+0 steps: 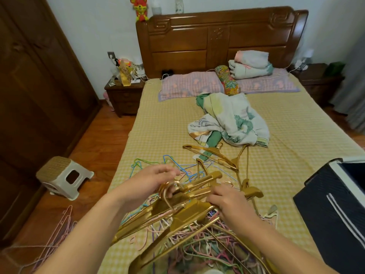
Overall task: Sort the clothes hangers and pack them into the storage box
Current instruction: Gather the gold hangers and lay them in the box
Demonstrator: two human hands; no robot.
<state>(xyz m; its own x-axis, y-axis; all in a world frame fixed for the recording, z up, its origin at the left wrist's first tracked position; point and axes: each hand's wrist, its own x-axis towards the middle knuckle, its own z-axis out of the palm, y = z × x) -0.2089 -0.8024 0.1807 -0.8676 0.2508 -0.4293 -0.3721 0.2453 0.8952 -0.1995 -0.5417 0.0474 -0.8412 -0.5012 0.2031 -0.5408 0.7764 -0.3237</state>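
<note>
We hold a bundle of gold hangers (183,206) over the bed (296,135), stacked so their hooks line up, which we judge is meant to make them pack flat later. Our left hand (152,180) curls its fingers round the gathered hooks at the bundle's top to keep them from fanning apart. Our right hand (229,202) lies on the bundle's right shoulder, fingers bent over the stacked arms and pressing them together.

Under the bundle spreads a tangle of thin coloured wire hangers (197,240), pink, blue, green and purple, unsorted on the sheet. Beyond the bundle lie loose gold hangers (215,155) not yet collected, one partly under a crumpled quilt (231,119). To the bundle's right, at the bed's edge, stands the dark storage box (331,210), its mouth open; we cannot see what it holds. Sorting looks well short of done, by our reckoning.

Left of the bundle, on the floor, lie a few more wire hangers (61,232) and, farther off, a small stool (61,175). Pillows (189,84) sit far beyond, against the headboard (221,40).
</note>
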